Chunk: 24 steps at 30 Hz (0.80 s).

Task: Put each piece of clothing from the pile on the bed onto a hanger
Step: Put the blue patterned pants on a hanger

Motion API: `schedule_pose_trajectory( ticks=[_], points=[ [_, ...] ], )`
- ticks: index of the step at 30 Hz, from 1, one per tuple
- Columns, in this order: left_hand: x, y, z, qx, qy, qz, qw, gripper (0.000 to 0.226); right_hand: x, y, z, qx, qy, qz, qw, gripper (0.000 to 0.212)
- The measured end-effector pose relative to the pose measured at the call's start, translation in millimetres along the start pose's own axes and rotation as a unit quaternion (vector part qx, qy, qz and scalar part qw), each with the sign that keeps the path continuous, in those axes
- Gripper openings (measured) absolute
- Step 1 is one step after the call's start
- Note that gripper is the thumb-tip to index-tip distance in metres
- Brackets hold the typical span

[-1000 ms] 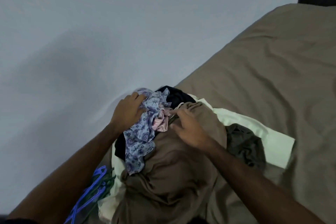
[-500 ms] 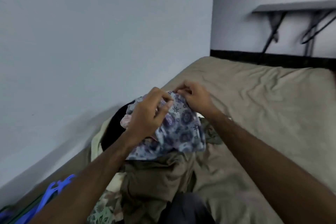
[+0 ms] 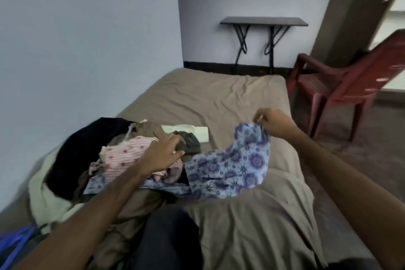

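A pile of clothes (image 3: 92, 160) lies on the left side of the bed (image 3: 219, 98): black, pale green, brown and pink striped pieces. My right hand (image 3: 271, 124) pinches a corner of a blue flowered garment (image 3: 232, 166) and holds it up to the right of the pile; the cloth trails back into the pile. My left hand (image 3: 163, 153) rests with spread fingers on the pink striped piece (image 3: 125, 155). Blue hangers (image 3: 13, 245) show at the bottom left corner.
A wall runs along the bed's left side. A dark folding table (image 3: 264, 22) stands against the far wall. A red plastic chair (image 3: 341, 85) stands on the floor to the right of the bed. My dark trouser leg (image 3: 166, 239) lies below the pile.
My right hand has drawn the blue flowered garment out to the right, away from the pile. My left hand let go of it and now rests on the pink piece. The view rose.
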State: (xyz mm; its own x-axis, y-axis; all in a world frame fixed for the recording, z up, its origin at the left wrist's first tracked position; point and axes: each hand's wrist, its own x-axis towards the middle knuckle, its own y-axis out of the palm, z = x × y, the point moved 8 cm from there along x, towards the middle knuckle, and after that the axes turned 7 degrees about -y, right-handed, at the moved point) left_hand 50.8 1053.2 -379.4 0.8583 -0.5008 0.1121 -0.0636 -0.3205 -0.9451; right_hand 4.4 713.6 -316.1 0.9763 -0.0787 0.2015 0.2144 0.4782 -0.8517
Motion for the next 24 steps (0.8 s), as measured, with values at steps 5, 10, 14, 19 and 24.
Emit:
schedule_pose_trajectory(
  ticks=[5, 10, 14, 19, 24],
  points=[
    [25, 96, -55, 0.135, 0.064, 0.119, 0.982, 0.041, -65, 62, -87, -0.216, 0.021, 0.178, 0.960, 0.037],
    [27, 151, -53, 0.183, 0.084, 0.226, 0.953, 0.060, -120, 149, -26, -0.043, -0.131, 0.247, 0.959, 0.049],
    [21, 172, -43, 0.044, 0.064, 0.291, 0.953, 0.086, -150, 223, 2, -0.191, -0.147, 0.258, 0.936, 0.114],
    [15, 175, -50, -0.017, 0.092, 0.306, 0.947, 0.092, -132, 230, 10, -0.204, -0.074, 0.183, 0.959, 0.062],
    [22, 140, -69, -0.101, 0.036, 0.264, 0.959, 0.057, -91, 167, -15, 0.204, 0.052, 0.175, 0.962, 0.024]
  ],
)
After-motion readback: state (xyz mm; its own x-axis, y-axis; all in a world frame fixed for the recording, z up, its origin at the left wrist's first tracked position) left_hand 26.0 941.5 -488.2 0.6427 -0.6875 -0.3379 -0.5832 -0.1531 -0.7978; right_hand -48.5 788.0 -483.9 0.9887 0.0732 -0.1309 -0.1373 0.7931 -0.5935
